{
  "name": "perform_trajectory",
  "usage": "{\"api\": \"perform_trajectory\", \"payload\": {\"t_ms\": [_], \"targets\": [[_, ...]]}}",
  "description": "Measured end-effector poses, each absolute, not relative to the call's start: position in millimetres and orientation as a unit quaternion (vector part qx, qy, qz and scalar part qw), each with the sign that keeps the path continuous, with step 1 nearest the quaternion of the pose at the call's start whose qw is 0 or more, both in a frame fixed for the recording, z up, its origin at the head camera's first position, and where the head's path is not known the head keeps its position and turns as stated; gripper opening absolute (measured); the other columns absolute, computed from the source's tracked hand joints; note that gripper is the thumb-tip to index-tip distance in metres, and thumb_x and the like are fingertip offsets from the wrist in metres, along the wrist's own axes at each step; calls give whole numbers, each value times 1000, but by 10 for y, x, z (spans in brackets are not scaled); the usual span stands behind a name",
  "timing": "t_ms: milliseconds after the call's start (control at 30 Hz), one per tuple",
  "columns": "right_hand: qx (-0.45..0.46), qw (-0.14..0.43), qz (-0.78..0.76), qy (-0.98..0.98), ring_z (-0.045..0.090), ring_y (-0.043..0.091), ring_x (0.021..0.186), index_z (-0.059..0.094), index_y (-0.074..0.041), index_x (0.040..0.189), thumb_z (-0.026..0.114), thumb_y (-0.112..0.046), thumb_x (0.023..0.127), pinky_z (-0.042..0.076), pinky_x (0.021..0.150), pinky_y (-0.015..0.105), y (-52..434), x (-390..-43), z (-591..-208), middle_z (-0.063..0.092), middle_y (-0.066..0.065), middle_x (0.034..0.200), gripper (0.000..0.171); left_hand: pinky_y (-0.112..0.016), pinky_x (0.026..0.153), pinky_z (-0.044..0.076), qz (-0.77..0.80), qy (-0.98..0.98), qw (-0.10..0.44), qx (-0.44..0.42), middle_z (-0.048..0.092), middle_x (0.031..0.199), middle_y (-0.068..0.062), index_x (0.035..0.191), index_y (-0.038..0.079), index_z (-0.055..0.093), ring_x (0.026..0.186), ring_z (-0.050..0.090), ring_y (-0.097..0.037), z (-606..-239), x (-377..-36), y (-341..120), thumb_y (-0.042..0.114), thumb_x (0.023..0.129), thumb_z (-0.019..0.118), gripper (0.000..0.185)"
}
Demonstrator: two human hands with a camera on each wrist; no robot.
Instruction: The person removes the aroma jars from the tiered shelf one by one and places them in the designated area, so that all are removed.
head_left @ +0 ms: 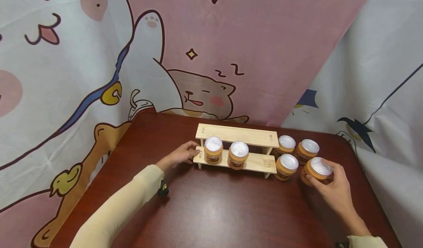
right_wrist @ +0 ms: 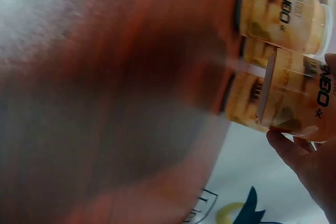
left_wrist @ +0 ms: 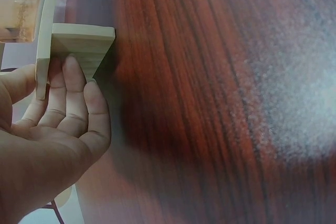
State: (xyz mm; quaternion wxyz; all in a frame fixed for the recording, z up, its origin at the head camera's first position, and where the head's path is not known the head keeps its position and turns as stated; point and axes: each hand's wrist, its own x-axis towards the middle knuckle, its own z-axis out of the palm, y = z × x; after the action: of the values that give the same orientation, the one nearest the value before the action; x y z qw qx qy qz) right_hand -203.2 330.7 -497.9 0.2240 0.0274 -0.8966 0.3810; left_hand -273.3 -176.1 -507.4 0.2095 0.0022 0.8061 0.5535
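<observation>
A two-tier pale wooden rack (head_left: 252, 161) stands on the table. My left hand (head_left: 181, 154) holds the left end of its lower board, thumb on top and fingers curled beneath, as the left wrist view shows. Two orange jars with silvery-white lids stand on that board: a left jar (head_left: 213, 150) and a right jar (head_left: 238, 156). On the right, my right hand (head_left: 337, 187) grips another such jar (head_left: 316, 172) around its side, thumb in front. In the right wrist view the base of this held jar (right_wrist: 296, 95) is raised above the table.
Three more jars stand on the table right of the rack: a front jar (head_left: 286, 168), a back jar (head_left: 286, 142) and a right-hand jar (head_left: 307, 149). The upper board (head_left: 238, 135) lies behind the lower one. A cartoon-printed curtain (head_left: 264, 57) rises along the dark reddish table (head_left: 224, 207).
</observation>
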Motion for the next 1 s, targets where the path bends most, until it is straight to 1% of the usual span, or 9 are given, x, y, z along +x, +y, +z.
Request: {"api": "perform_trajectory", "payload": {"t_ms": [133,200,367,567,733,1000], "targets": [[35,221,382,-897,39,-14,95,51,5,134,87,1,70,37,71,-2,3314,-2043,-5069,51,17,120,74,-41,79,57,554,806,209,3,67,108,-13,134,3,47,88,66,-18,-5073,-2734,-1757,24,103,55,38],[36,222,379,-898,39,-15,95,51,4,134,87,1,69,37,71,-2,3321,-2048,-5113,51,18,119,74,-41,80,57,552,807,210,2,67,109,-14,134,3,47,88,66,-18,-5070,-2729,-1759,24,103,54,38],[35,222,367,-903,38,-16,96,51,3,133,87,1,70,35,72,-2,3335,-2069,-5187,53,18,119,73,-41,80,56,552,807,211,1,68,110,-14,134,4,47,88,66,-18,-5078,-2732,-1765,24,104,54,38],[30,212,371,-903,37,-16,96,51,2,135,88,-3,71,34,73,-1,3319,-2085,-5222,53,20,120,75,-40,79,57,551,807,211,-1,68,108,-13,133,5,48,87,66,-18,-5077,-2732,-1762,24,103,55,36],[35,217,374,-901,37,-16,96,52,3,135,89,-2,69,34,72,-1,3308,-2088,-5276,54,22,118,76,-39,79,56,551,807,214,-6,68,109,-13,133,6,48,88,66,-18,-5057,-2721,-1758,24,103,55,36],[37,224,372,-900,37,-16,97,53,3,134,89,0,68,35,73,1,3317,-2116,-5335,54,19,118,75,-41,80,56,554,805,212,1,69,110,-14,134,4,47,87,66,-18,-5048,-2723,-1764,24,104,54,37]]}}
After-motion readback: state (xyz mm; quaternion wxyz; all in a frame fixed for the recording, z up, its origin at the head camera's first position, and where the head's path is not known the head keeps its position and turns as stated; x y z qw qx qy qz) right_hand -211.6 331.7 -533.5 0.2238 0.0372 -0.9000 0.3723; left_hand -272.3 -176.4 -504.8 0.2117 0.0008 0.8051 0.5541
